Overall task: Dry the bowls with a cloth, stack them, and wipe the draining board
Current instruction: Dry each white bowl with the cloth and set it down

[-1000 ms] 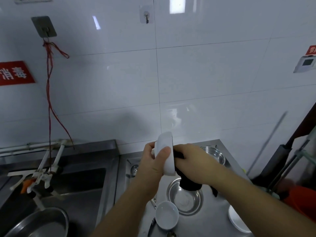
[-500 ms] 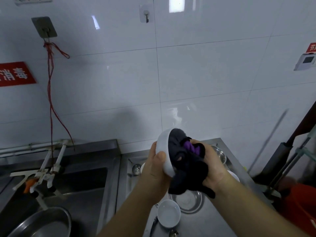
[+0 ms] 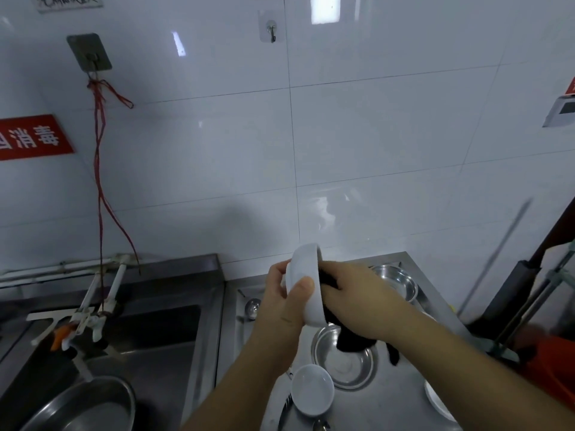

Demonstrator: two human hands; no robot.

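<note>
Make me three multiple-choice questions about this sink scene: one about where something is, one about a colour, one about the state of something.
1. Where is the small white bowl that nobody holds?
A. in the sink basin
B. on the steel draining board
C. on the wall hook

2. What colour is the cloth?
A. dark
B. yellow
C. white

3. How is the held white bowl oriented?
A. flat, mouth up
B. upside down on the board
C. tipped on its side

Answers: 1 B, it sits beside the shallow steel dish. 2 A, it looks near black under the right hand. 3 C, the left hand grips its rim edge-on.
</note>
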